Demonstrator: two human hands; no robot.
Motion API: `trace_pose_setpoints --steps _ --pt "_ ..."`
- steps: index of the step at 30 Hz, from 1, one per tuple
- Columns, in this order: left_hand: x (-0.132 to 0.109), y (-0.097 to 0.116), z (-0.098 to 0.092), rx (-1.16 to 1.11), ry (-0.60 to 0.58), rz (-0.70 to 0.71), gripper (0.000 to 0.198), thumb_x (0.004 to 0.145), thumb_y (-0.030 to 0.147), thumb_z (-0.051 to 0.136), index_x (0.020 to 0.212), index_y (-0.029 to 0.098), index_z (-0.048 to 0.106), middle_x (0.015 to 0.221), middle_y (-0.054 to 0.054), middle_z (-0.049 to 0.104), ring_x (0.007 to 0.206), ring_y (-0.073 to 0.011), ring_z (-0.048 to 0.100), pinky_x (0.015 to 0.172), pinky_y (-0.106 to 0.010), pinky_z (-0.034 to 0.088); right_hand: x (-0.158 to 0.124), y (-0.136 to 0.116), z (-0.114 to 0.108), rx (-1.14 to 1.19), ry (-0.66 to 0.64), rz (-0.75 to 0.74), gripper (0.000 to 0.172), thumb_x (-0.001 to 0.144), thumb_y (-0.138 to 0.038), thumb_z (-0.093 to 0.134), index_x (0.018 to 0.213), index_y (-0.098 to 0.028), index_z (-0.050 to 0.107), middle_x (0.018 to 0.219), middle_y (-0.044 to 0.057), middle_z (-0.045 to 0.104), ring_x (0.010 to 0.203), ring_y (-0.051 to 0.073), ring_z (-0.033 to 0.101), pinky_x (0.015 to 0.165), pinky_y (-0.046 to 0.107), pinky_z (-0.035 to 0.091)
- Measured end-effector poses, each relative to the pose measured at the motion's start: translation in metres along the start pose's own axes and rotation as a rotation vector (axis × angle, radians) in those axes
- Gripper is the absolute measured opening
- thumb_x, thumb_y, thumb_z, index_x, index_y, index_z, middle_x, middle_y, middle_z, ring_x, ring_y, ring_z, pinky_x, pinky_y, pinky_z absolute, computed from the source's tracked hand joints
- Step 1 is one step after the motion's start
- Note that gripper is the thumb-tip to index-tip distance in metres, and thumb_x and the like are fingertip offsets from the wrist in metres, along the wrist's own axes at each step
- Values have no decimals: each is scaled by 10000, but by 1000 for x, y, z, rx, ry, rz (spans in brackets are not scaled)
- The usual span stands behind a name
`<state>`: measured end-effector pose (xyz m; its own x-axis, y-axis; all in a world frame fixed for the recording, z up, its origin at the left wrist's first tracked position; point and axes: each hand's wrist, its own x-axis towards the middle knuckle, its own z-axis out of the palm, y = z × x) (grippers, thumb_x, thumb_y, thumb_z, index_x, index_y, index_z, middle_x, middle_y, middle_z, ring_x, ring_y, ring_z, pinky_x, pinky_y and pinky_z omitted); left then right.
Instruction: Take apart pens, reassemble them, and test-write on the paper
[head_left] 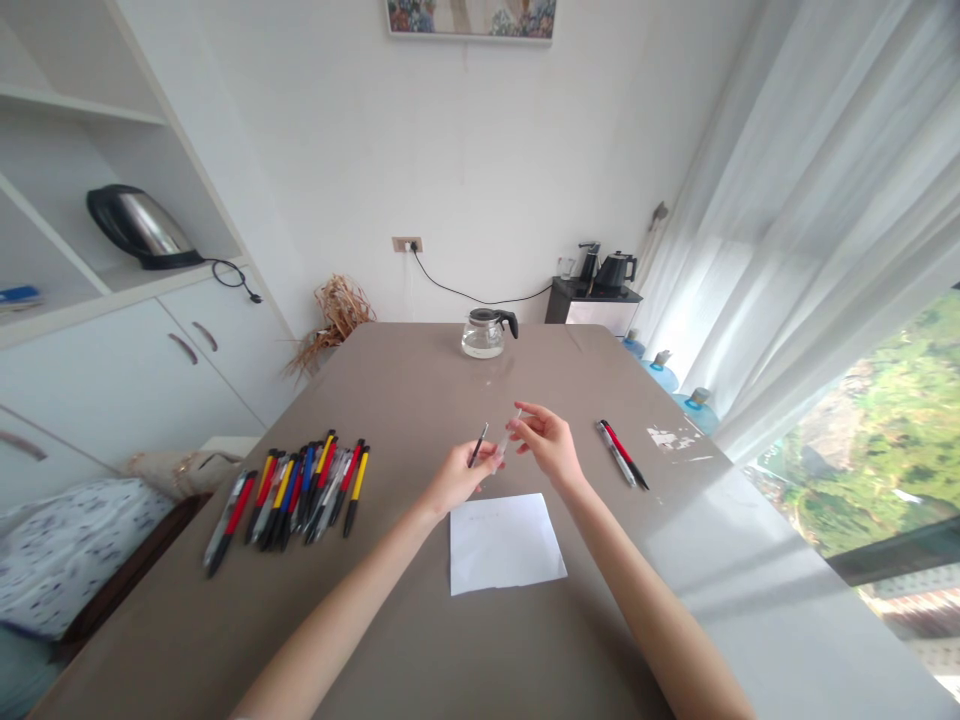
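My left hand (459, 474) is closed on a thin dark pen part (478, 445) that points up and away. My right hand (546, 440) pinches a clear pen barrel (510, 432) just to the right of it. Both hands hover above the brown table (420, 390), a little beyond a white sheet of paper (504, 541). A row of several pens (296, 492) with red, yellow, blue and black barrels lies at my left. Two more pens (622, 453), one red and one pale, lie at my right.
A glass coffee pot (486, 332) stands at the table's far end. A steel kettle (142, 228) sits on the white shelf at left. A small cabinet with black kettles (600, 285) stands by the curtain (810, 220). Water bottles (679, 385) line the floor at right.
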<state>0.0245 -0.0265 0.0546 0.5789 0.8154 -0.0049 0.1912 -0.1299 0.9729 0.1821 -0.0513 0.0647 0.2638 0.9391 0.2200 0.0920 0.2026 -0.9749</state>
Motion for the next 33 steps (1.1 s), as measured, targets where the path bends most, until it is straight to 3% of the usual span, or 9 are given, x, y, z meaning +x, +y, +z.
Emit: trace_pose_setpoints --steps 4,7,12,14,18,25,33 --pt "0 0 0 -10 10 11 366 715 461 490 917 164 559 872 -74 613 761 -157 552 455 -183 390 -1 -1 2 -31 -38 -39 423 691 -406 536 1042 -173 493 760 49 631 629 145 595 499 252 493" --pt "1 -1 0 -13 30 15 364 718 460 488 909 158 558 845 -74 612 730 -146 547 456 -182 390 -2 -6 1 -73 -141 -60 462 695 -395 532 1102 -188 459 810 51 619 683 150 592 515 250 491" --pt "1 -1 -3 -43 66 34 380 716 455 496 929 146 555 789 -66 605 639 -117 531 435 -175 370 -7 -12 -3 -213 -436 -115 867 589 -336 657 1302 -262 171 990 63 565 787 157 581 573 249 475" --pt "1 1 -3 -69 63 29 382 717 456 496 923 140 555 777 -63 605 593 -102 522 429 -175 363 -8 -11 -4 -297 -481 -137 1002 538 -324 695 1322 -273 72 1034 73 539 801 161 572 596 262 471" --pt "0 3 -3 -87 47 23 385 711 466 497 899 137 563 750 -53 613 527 -83 507 418 -179 348 -9 -6 -3 -439 -435 -177 991 550 -316 685 1323 -267 66 1054 81 520 842 175 548 624 282 463" --pt "0 4 -2 -91 38 3 403 705 476 499 913 138 561 798 -74 629 563 -103 541 423 -184 351 -9 -9 -3 -488 -420 -202 985 534 -349 687 1316 -268 95 1054 75 516 829 170 548 650 297 455" --pt "0 6 -3 -95 55 2 408 698 476 503 910 134 570 784 -66 626 539 -90 513 419 -186 343 -11 -12 -2 -538 -370 -237 836 557 -351 671 1264 -276 233 1010 53 540 800 154 547 620 270 449"
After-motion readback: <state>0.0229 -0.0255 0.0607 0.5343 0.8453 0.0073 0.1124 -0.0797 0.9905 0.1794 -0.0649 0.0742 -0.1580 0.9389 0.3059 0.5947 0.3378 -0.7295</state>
